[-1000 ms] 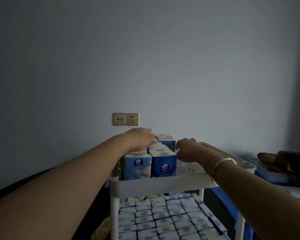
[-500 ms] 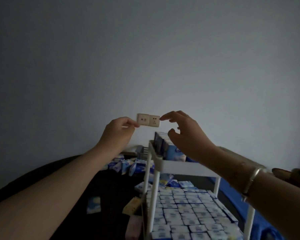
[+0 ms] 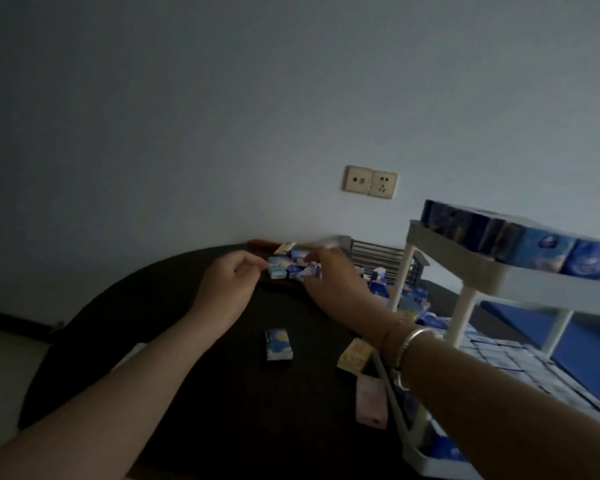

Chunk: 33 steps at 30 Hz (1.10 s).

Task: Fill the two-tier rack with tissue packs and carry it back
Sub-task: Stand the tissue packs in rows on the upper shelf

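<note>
- Left hand point(image 3: 227, 287) over the dark table point(image 3: 153, 323), fingers curled loosely inward, thumb tip near the forefinger. It holds nothing that I can make out; its fingertips lie just beside a pale blue tissue pack point(image 3: 277, 269) at the edge of a small heap.
- Right hand point(image 3: 333, 278) reaches across to the same heap of packs point(image 3: 297, 263) near the table's far edge. Its fingers are bent down over the packs and touch them; one blue pack point(image 3: 310, 271) sits at the fingertips. Blur prevents telling whether it is pinched or only touched.
- A bangle point(image 3: 409, 348) on the right wrist.
- Two-tier rack point(image 3: 465, 258), white, stands on the table at the right. The upper tier carries a row of blue packs point(image 3: 534, 247) on edge; the lower tier point(image 3: 499, 362) is tiled with packs lying flat.
- Loose packs on the table: one blue pack point(image 3: 279, 344) lying alone between the arms, a yellowish pack point(image 3: 354, 355) and a pink pack point(image 3: 371, 401) near the rack's foot.
- More blue packs point(image 3: 409, 299) lie behind the rack's post.
- A wire basket point(image 3: 378, 254) stands by the wall; a double wall socket point(image 3: 370, 182) above it.
</note>
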Each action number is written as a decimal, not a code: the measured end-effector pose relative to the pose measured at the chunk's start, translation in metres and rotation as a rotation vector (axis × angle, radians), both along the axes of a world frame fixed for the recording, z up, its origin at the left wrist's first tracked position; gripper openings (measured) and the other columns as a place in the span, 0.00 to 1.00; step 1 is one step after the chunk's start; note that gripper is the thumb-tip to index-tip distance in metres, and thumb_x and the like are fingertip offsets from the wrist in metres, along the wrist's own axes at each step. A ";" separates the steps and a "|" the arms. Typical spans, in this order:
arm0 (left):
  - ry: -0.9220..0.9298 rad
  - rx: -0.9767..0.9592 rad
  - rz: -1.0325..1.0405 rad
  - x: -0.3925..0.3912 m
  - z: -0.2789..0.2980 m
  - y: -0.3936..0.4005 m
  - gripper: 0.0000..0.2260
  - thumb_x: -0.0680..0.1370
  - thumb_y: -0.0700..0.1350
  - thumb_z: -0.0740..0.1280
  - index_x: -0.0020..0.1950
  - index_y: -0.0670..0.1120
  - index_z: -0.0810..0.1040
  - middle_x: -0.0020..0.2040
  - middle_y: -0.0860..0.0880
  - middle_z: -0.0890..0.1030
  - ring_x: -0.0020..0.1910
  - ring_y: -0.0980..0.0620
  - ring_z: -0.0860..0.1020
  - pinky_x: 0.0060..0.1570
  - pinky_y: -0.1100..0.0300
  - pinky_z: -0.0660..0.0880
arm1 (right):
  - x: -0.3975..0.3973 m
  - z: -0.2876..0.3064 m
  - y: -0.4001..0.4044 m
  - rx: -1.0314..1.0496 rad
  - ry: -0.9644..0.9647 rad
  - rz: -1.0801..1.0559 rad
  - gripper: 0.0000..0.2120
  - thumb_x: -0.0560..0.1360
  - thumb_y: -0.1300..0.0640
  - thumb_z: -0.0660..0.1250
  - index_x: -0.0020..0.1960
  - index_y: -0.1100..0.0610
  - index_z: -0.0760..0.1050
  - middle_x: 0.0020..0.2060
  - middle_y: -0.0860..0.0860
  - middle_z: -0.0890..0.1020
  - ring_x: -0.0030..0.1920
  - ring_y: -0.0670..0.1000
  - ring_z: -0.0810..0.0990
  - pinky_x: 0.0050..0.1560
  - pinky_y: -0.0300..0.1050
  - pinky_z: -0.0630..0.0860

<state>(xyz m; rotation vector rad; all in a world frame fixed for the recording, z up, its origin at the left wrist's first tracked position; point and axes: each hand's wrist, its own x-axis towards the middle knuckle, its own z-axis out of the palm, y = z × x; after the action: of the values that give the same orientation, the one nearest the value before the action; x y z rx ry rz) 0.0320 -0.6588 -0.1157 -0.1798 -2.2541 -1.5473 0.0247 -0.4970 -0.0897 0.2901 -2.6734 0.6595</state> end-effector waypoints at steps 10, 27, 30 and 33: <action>-0.290 0.133 -0.014 -0.137 -0.091 0.041 0.10 0.80 0.41 0.60 0.56 0.50 0.78 0.53 0.53 0.77 0.41 0.63 0.71 0.34 0.69 0.63 | -0.138 -0.108 0.015 -0.041 -0.227 -0.252 0.24 0.75 0.57 0.63 0.70 0.54 0.62 0.70 0.56 0.61 0.70 0.58 0.61 0.67 0.53 0.66; -0.125 0.439 -0.096 -0.230 -0.140 0.035 0.06 0.79 0.44 0.63 0.53 0.53 0.78 0.55 0.54 0.79 0.56 0.57 0.77 0.49 0.64 0.72 | -0.269 -0.132 0.036 0.061 0.212 -0.327 0.20 0.75 0.53 0.65 0.66 0.54 0.70 0.62 0.55 0.71 0.62 0.58 0.71 0.62 0.49 0.66; -0.160 0.550 -0.212 -0.226 -0.134 0.035 0.08 0.78 0.50 0.64 0.57 0.54 0.75 0.53 0.56 0.78 0.55 0.58 0.76 0.49 0.63 0.72 | -0.254 -0.125 0.014 -0.434 0.072 0.006 0.17 0.75 0.48 0.67 0.60 0.52 0.70 0.52 0.49 0.77 0.54 0.49 0.78 0.49 0.39 0.75; -0.277 0.639 -0.346 -0.224 -0.130 0.034 0.11 0.76 0.58 0.62 0.58 0.61 0.71 0.58 0.53 0.76 0.56 0.51 0.77 0.53 0.54 0.75 | -0.243 -0.119 -0.002 -0.514 -0.054 0.159 0.15 0.73 0.46 0.68 0.54 0.54 0.72 0.47 0.49 0.79 0.46 0.46 0.79 0.37 0.31 0.75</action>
<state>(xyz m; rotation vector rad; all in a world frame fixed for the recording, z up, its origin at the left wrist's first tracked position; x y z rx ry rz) -0.1917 -0.6246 -0.2458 -0.1836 -1.8497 -2.5274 -0.2185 -0.4993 -0.2087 0.3440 -2.4321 1.3817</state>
